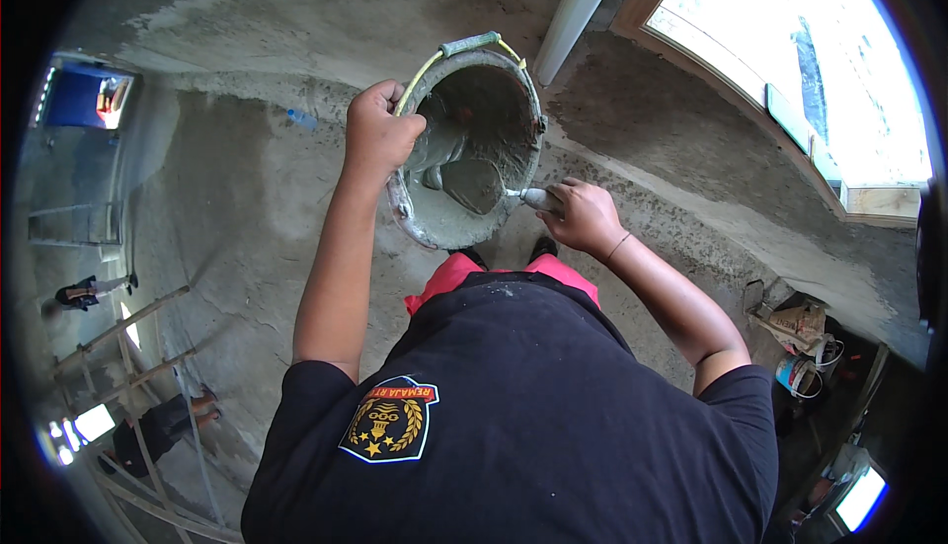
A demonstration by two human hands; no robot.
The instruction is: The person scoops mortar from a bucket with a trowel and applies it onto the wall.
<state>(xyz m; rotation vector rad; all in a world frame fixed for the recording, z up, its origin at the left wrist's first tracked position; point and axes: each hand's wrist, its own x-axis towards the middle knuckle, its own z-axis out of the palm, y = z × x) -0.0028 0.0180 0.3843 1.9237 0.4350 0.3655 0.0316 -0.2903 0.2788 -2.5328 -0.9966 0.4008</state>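
A bucket (400,200) of wet grey mortar (442,216) is tilted so that its mouth faces me. My left hand (381,131) is closed round the left side of its rim, beside the yellow wire handle (425,68) with its grey grip. From the right, my right hand (585,216) grips the handle of a trowel (472,186). The trowel's mortar-smeared blade is inside the bucket's mouth, against the mortar. How deep its tip goes into the mix I cannot tell.
A wood-framed window opening (681,50) and a pale pipe (581,16) are at upper right. Buckets (796,374) and a torn sack (796,325) stand at right. Scaffold poles (128,322) and two people are at left. A blue plastic bottle (301,118) lies beyond my left hand.
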